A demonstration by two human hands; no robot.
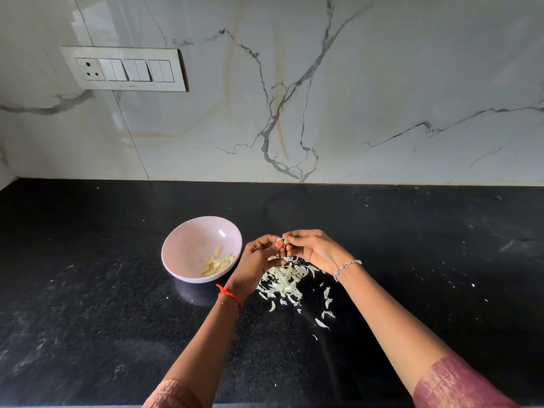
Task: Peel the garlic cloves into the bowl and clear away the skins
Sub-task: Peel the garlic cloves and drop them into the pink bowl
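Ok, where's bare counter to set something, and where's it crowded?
Bare: counter left of the bowl, behind it to the backsplash, and rightward past the right hand. Crowded: skins piled under it and the left hand, both pinching a garlic clove.

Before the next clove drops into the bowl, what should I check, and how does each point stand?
1. Grip: the left hand and right hand both pinch the garlic clove at their fingertips: ok.
2. Peel state: whether the garlic clove is fully skinned: cannot tell, the fingers hide it.
3. Target: the bowl stands upright, just left of the hands: ok.
4. Contents: the peeled cloves lie inside the bowl: ok.
5. Cleanup: the skins are not cleared; they lie piled on the countertop under the hands, with strays nearer the person: not ok.
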